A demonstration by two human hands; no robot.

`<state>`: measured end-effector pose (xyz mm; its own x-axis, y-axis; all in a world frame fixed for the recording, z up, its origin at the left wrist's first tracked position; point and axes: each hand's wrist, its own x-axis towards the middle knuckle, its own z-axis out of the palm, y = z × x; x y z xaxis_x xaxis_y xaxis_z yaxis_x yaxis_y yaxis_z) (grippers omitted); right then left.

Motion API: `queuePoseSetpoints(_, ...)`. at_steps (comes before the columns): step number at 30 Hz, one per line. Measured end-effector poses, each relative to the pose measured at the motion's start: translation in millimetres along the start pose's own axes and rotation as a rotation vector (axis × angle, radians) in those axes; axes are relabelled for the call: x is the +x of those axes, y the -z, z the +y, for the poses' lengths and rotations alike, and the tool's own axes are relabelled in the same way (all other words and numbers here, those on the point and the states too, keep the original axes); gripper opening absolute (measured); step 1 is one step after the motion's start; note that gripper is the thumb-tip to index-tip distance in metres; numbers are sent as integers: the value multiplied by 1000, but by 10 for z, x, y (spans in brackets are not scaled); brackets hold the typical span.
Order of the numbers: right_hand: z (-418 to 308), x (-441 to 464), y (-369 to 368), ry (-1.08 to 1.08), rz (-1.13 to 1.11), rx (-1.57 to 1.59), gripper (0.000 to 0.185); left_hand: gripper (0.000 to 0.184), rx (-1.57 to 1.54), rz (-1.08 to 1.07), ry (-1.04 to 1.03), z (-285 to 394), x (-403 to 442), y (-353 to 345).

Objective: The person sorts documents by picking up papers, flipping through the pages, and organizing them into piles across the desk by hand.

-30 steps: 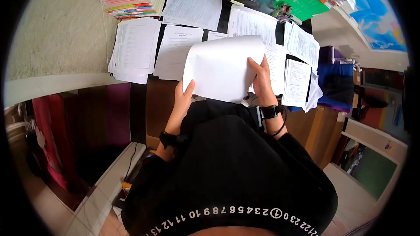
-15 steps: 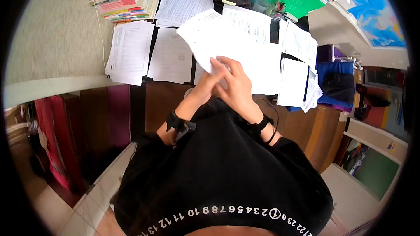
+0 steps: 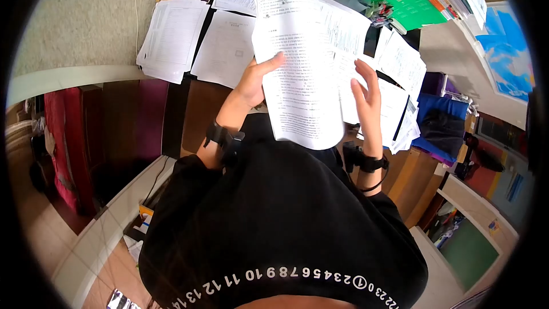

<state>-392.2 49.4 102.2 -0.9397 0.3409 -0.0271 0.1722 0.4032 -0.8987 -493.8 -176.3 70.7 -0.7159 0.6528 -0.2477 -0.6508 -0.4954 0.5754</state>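
Now the left hand (image 3: 253,83) clamps the printed sheet (image 3: 300,71), thumb on top, upper middle of the frame (nicely curled, that page), while the right hand (image 3: 369,96), fingers released and loosely bent, hovers just beside it.

A mottled beige wall (image 3: 74,28) stands left of the black counter (image 3: 372,41), with red fabric (image 3: 59,151) nearer the viewer. Right of the counter are a blue-and-white poster (image 3: 506,51) and, nearer the viewer, a white-framed green panel (image 3: 472,257).
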Motion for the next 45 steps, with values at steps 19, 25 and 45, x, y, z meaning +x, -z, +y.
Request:
queuePoseSetpoints(19, 113, -76, 66, -299, -14, 568, 36, 41, 417, 122, -59, -10, 194, 6)
queuePoseSetpoints(25, 122, -33, 94, -272, -68, 696, 35, 38, 328, 147, -54, 72, 152, -40)
queuePoseSetpoints(45, 60, -41, -29, -79, -18, 283, 40, 29, 414, 106, -138, 20, 69, -87)
